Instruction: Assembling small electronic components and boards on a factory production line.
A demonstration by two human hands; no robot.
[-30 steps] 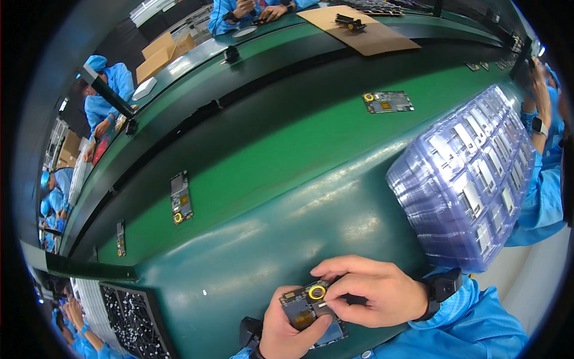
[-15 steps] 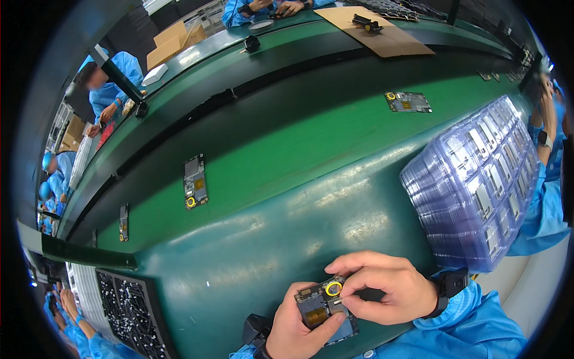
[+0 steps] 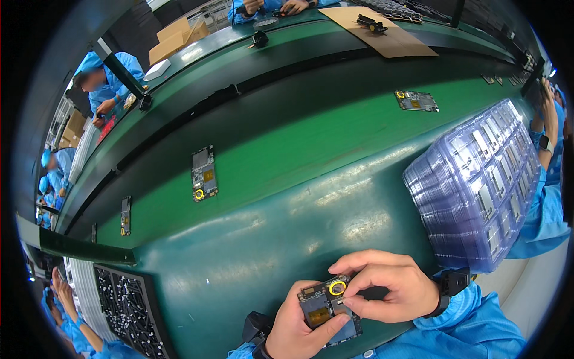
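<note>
Head view showed the left hand point(image 3: 293, 326) cupped under a small circuit board point(image 3: 327, 311), thumb laid across its lower edge, holding it just above the near edge of the dark green bench point(image 3: 239, 251). The right hand point(image 3: 382, 287) came in from the right, its thumb and forefinger pinched together on a small part just beside the yellow ring point(image 3: 337, 288) at the board's top corner; what exactly lay between the fingertips was too small to tell. Judging by this, the fitting of that part was under way and not finished, since the fingers were on it and the board had not been set down. On the bright green conveyor belt point(image 3: 335, 137) three similar boards point(image 3: 204, 173) lay well apart, each flat, one of them also bearing a yellow ring. To the right stood a tall stack of clear plastic trays point(image 3: 478, 185), tilted, with pale rectangular pieces in its pockets. At the lower left a black tray point(image 3: 128, 311) held rows of small pale parts. On the far bench lay a flat brown cardboard sheet point(image 3: 382, 30) with a small dark tool on it, and brown cartons point(image 3: 176, 36) and a white box sat further left. Other people in blue coats worked around the line.
</note>
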